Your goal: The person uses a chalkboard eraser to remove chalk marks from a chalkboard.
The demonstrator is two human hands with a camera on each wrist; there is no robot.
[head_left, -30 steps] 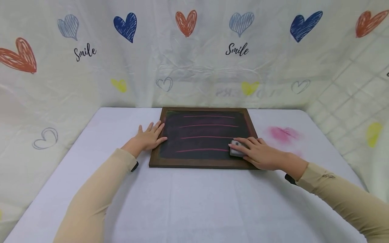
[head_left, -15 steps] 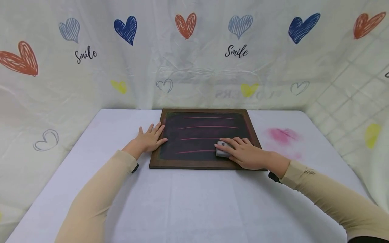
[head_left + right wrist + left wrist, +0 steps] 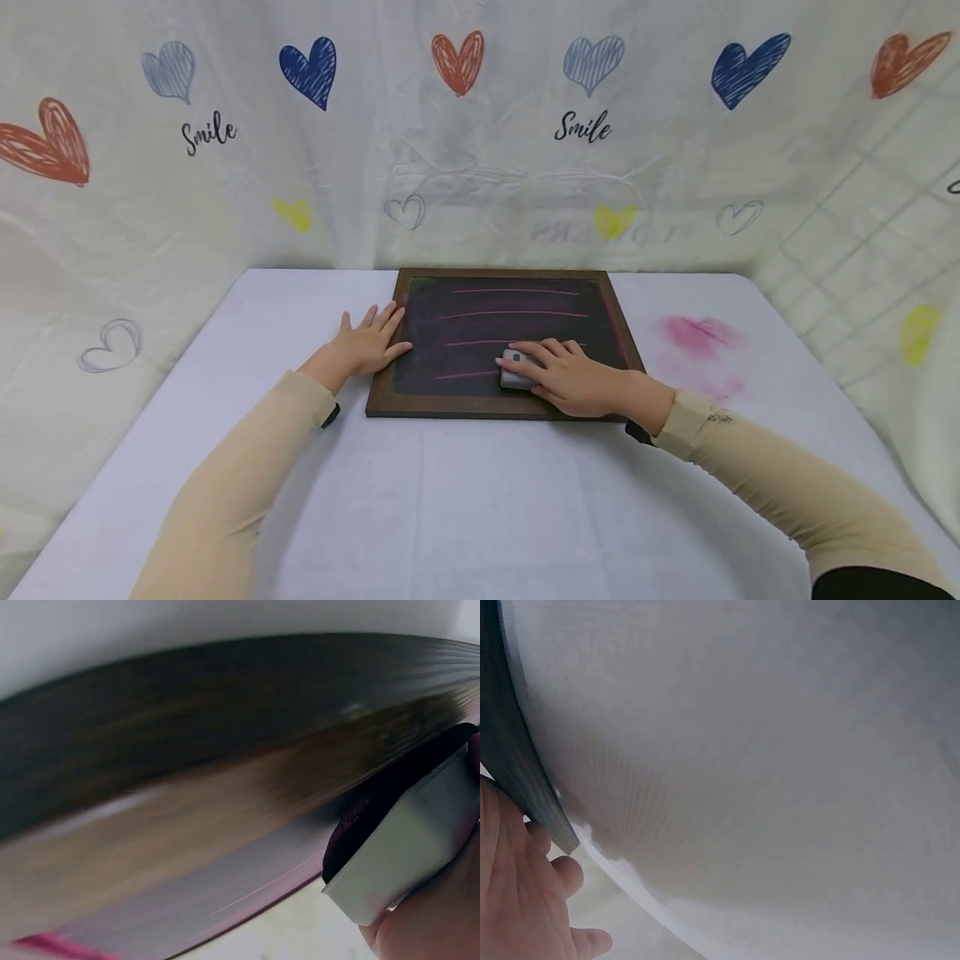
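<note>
A small blackboard (image 3: 442,407) with a brown wooden frame lies flat on the table, crossed by several pink chalk lines (image 3: 513,314). My left hand (image 3: 363,346) rests on the frame's left side, fingers spread; in the left wrist view its palm (image 3: 517,892) is beside the frame's edge (image 3: 525,757). Low on the board, my right hand (image 3: 577,383) grips a grey chalkboard eraser (image 3: 513,371). The right wrist view shows the eraser's pale body (image 3: 405,855) with its dark felt pad (image 3: 367,817) toward the board. The lowest line stops at the eraser.
A white cloth covers the table (image 3: 480,500). Pink chalk smudges (image 3: 697,335) mark it right of the board. Behind and at the sides hangs a white curtain (image 3: 480,150) printed with hearts and words.
My right hand has slid the eraser leftward along the lowest chalk line, and that line is wiped away behind it. My left hand stays in place on the frame.
</note>
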